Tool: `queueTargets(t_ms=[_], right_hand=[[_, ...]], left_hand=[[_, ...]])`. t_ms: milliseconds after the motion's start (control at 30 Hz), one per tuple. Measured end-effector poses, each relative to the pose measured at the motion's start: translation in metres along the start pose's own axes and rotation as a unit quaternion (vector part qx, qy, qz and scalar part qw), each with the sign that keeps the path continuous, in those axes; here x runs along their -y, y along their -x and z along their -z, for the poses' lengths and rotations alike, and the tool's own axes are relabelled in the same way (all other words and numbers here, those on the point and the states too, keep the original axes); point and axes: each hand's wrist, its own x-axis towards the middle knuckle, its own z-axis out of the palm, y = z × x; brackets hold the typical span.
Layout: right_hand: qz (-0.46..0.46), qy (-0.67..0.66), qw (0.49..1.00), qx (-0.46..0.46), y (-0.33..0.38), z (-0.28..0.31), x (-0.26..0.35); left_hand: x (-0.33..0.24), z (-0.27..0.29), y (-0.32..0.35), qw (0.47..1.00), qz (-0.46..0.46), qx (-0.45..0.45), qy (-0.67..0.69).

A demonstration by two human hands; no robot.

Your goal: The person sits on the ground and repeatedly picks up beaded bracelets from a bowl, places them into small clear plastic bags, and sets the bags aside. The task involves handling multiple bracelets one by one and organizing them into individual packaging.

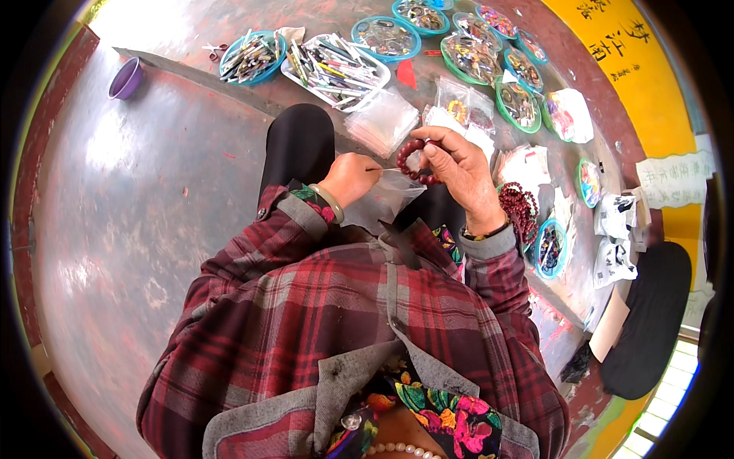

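Observation:
A bracelet of dark red round beads (406, 158) hangs in a loop from my right hand (463, 174), pinched between thumb and fingers. Just left of it, my left hand (350, 179) is closed, with its fingertips on the edge of a small clear plastic bag (399, 190). The bag droops over my lap below the bracelet. Whether any bead is inside the bag's mouth, I cannot tell. A heap of similar dark red bead strings (518, 208) lies beside my right wrist.
Ahead sit a stack of clear bags (382, 122), a white tray of pens (376, 74) and a blue basket of pens (269, 69). Several baskets of small trinkets (464, 57) spread to the far right. Scissors (215, 52) and a purple bowl (127, 79) are at left.

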Motion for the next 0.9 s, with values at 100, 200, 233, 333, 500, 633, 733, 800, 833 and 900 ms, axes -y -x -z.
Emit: queueTargets(t_ms=[100,200,233,333,500,633,733,800,833,900], right_hand=[[0.043,0.038,0.998,0.03,-0.007,-0.007,-0.018],[0.032,0.011,0.997,0.073,-0.012,-0.011,-0.041],[0.016,-0.006,0.996,0.092,-0.013,-0.011,-0.047],[-0.016,0.013,0.993,0.116,-0.012,-0.011,-0.052],[-0.007,0.182,0.979,0.09,-0.01,-0.015,-0.062],[0.086,0.391,0.911,0.1,-0.01,-0.019,-0.062],[0.166,0.466,0.863,0.098,-0.01,-0.022,-0.066],[0.173,0.5,0.843,0.091,-0.008,-0.025,-0.067],[0.162,0.502,0.846,0.084,-0.008,-0.028,-0.066],[0.138,0.505,0.849,0.069,-0.007,-0.032,-0.065]], left_hand=[[-0.002,0.001,0.0,1.0,0.001,0.008,0.024],[-0.004,0.003,0.0,0.999,-0.005,0.018,0.038],[-0.003,0.003,0.0,0.998,0.005,0.016,0.052],[0.0,0.002,0.0,0.995,0.038,0.017,0.087],[-0.005,0.006,-0.002,0.994,0.043,0.038,0.095],[-0.001,0.005,-0.001,0.998,-0.022,0.033,0.049],[-0.002,0.005,0.001,0.996,-0.082,0.015,0.02],[-0.002,0.006,0.002,0.994,-0.107,0.009,0.008],[-0.002,0.006,0.003,0.994,-0.106,0.016,0.01],[-0.002,0.006,0.004,0.994,-0.105,0.029,0.013]])
